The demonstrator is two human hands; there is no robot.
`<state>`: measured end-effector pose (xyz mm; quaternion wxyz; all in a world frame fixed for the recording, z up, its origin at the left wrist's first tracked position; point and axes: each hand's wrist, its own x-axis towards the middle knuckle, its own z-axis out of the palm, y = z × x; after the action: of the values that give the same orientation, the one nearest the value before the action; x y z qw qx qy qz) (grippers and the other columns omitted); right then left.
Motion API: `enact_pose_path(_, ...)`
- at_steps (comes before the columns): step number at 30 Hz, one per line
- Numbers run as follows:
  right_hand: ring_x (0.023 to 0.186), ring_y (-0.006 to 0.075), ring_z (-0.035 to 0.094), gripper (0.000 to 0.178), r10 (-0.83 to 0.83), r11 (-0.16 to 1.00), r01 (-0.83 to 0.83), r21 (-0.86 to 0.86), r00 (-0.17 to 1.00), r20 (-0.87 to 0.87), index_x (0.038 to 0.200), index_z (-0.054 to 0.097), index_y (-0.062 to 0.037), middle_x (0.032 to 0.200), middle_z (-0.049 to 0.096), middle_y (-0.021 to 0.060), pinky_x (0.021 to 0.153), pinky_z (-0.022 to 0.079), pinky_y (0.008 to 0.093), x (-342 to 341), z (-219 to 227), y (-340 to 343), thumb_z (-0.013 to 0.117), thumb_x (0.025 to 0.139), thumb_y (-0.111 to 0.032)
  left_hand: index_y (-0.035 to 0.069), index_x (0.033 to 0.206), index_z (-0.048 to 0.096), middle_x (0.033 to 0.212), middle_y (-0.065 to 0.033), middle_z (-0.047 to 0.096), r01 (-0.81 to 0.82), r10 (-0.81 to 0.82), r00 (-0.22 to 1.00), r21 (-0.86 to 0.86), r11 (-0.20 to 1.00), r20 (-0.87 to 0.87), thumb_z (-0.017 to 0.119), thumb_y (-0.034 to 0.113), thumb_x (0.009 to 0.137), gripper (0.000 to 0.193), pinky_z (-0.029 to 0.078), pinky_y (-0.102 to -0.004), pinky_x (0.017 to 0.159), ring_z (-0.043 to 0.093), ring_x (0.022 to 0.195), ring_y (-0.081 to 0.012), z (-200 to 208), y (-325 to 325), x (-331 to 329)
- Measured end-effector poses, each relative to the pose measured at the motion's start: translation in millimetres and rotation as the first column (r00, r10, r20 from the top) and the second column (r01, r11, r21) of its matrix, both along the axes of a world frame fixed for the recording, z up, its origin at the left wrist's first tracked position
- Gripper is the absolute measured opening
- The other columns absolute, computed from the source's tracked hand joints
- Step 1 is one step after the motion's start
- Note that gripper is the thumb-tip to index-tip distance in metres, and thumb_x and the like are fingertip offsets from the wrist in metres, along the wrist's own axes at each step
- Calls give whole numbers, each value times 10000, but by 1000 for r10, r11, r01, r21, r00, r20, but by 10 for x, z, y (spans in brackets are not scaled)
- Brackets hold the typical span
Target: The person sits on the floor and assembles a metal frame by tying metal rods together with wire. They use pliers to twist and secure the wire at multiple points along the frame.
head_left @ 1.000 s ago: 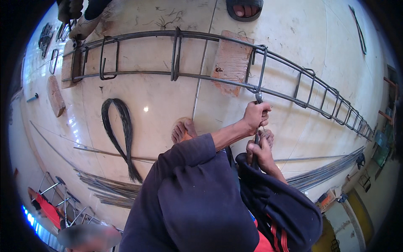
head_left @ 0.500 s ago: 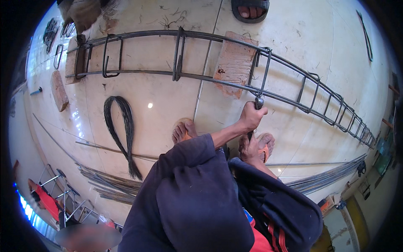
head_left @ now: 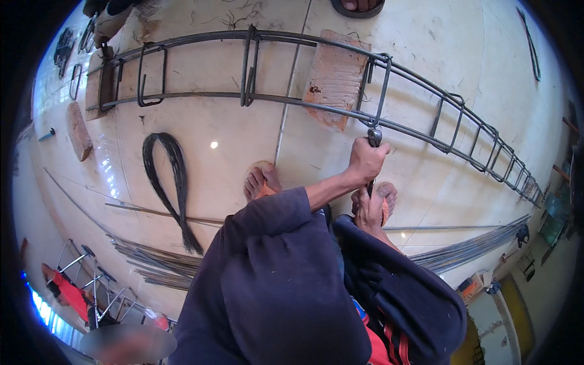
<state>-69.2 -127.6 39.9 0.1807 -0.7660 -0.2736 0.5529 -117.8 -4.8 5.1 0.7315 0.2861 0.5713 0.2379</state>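
Observation:
My left hand (head_left: 367,159) is closed round the upper handles of steel pincers (head_left: 375,136). Below it, my right hand (head_left: 368,210) has its fingers round the lower end of the same handles, beside my right foot. The pincer head meets the near bar of a long rebar cage (head_left: 292,101), at the foot of a bent stirrup (head_left: 384,91). Whatever lies between the jaws is too small to make out. Under the cage close by lies a rough brick (head_left: 336,79), and another brick (head_left: 97,85) props its left end.
A looped bundle of thin tie wire (head_left: 153,164) lies on the tiles left of my feet. Straight rods (head_left: 468,246) lie behind me on both sides. A loose brick (head_left: 78,131) and a blue tool (head_left: 47,134) are far left. Another person's sandalled foot (head_left: 358,7) stands beyond the cage.
The view has shifted slightly, so the cage and floor sit a little higher and further left. Both hands keep their grip on the pincers, which now stand more upright in the picture.

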Motion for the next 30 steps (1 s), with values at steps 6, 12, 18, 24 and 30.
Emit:
enact_pose_path(6, 448, 65, 356, 370, -173, 985, 163, -57, 934, -313, 865, 537, -46, 560, 397, -39, 412, 268, 245, 12, -2, 52, 376, 1013, -345, 50, 532, 513, 523, 18, 451, 89, -89, 996, -55, 995, -2, 718, 300, 726, 377, 344, -332, 467, 406, 511, -101, 188, 109, -178)
enact_pose_path(12, 386, 75, 277, 388, -302, 951, 303, -69, 847, -437, 851, 515, -58, 510, 328, -35, 371, 207, 239, -106, -20, 134, 384, 1008, -387, 58, 494, 487, 499, 15, 457, 186, -182, 982, -72, 980, 57, 764, 313, 710, 434, 349, -318, 452, 401, 480, -96, 152, 158, -232)
enact_pose_path(18, 393, 61, 173, 422, -564, 825, 216, -522, 272, -779, 775, 424, -90, 500, 236, -49, 355, 167, 222, 169, 273, 152, 355, 991, -446, 114, 711, 606, 637, 22, 536, 219, -24, 847, -306, 926, 531, 784, 341, 754, 292, 390, -269, 551, 525, 607, -90, 103, 199, -292)
enact_pose_path(24, 373, 61, 205, 424, -529, 840, 46, -541, -156, -834, 758, 415, -98, 490, 275, -36, 329, 186, 219, 367, 137, 113, 367, 981, -456, 181, 624, 442, 538, 65, 377, 131, 201, 795, -485, 864, 572, 699, 223, 829, 331, 320, -278, 469, 401, 466, -84, 268, 136, -195)
enact_pose_path(30, 399, 177, 460, 401, -342, 931, 237, -279, 834, -433, 869, 540, -51, 543, 484, 72, 402, 413, 325, 375, 353, 99, 515, 919, -448, 130, 579, 484, 499, 50, 385, 1, 207, 886, -448, 894, 415, 683, 118, 795, 294, 244, -264, 349, 328, 369, -74, 199, 70, 20)
